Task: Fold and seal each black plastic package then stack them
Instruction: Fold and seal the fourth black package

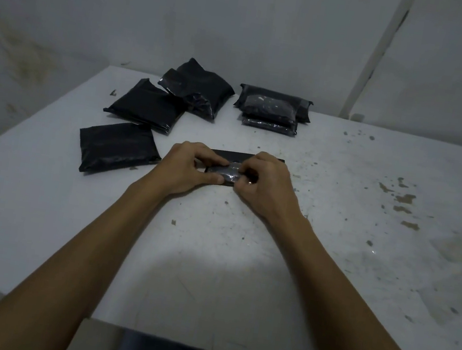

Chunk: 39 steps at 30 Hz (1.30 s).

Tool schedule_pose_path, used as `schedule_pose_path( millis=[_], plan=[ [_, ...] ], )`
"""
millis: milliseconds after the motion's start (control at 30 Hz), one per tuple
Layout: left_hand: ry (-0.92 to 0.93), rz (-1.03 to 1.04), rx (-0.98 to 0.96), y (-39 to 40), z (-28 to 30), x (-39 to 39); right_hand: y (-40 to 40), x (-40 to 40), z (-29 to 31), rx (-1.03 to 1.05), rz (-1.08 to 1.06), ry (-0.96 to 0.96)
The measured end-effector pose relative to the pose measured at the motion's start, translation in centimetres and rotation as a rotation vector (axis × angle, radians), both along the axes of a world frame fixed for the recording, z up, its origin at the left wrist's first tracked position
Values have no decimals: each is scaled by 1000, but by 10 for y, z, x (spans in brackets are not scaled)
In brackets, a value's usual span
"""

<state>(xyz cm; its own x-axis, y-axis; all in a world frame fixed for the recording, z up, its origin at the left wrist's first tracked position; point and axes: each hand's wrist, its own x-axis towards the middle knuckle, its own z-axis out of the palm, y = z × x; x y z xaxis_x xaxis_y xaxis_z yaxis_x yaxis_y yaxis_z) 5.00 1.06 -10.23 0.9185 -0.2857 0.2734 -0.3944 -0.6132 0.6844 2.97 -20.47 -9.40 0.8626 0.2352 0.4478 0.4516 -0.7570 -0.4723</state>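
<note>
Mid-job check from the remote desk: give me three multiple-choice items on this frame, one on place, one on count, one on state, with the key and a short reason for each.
1. Where is the neat stack of packages?
A. Far side of the table, right of the loose packages
B. At the table's near edge
C. On the floor

2. How many loose packages lie at the left?
A. One
B. Three
C. Six

3. What are the hands doing?
A. Hanging idle off the table
B. Both pinching the package being worked on
C. Lifting the stack

Key:
1 A: it sits at the back, right of the loose ones.
2 B: near, middle, far.
3 B: left hand and right hand take a grip on the package being worked on on the table.
</note>
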Motion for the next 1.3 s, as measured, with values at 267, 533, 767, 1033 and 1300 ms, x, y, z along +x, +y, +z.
schedule_pose_path(
  millis=[267,533,767,1033,1300],
  plan=[
    [28,31,9,0,3,-3,-20,-3,0,53,-43,13],
    [21,59,17,-1,5,-9,-29,-6,-1,71,-117,50],
    [-36,93,39,-4,6,-16,-37,-15,1,109,-200,99],
    [-159,231,205,-2,9,-24,-37,-20,10,32,-298,102],
    [-246,-7,211,-38,24,-11,-6,-9,16,-85,-37,-24]
  ],
)
